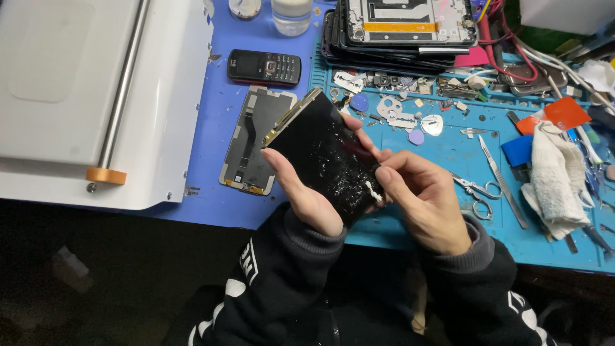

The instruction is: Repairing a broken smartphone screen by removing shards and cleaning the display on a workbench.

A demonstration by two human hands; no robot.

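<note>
Left hand (306,192) is clamped along the lower-left edge of a black phone screen panel (323,154), thumb across its face and fingers wrapped behind. Right hand (423,195) grips the panel's lower-right end, its thumb pressed onto the dark glass beside a streak of white residue (373,190). Both hold the panel tilted above the near edge of the counter (442,154), over the seam between the blue cloth and the blue work mat.

Behind it a second display panel (253,144) lies on the cloth, and a small black keypad phone (264,66) lies farther back. A white machine (77,96) fills the counter's left end. Stacked phone frames (400,29) sit at the far edge, scissors (477,190) and tweezers (496,170) lie to the right, and a white cloth (554,176) lies near the right edge.
</note>
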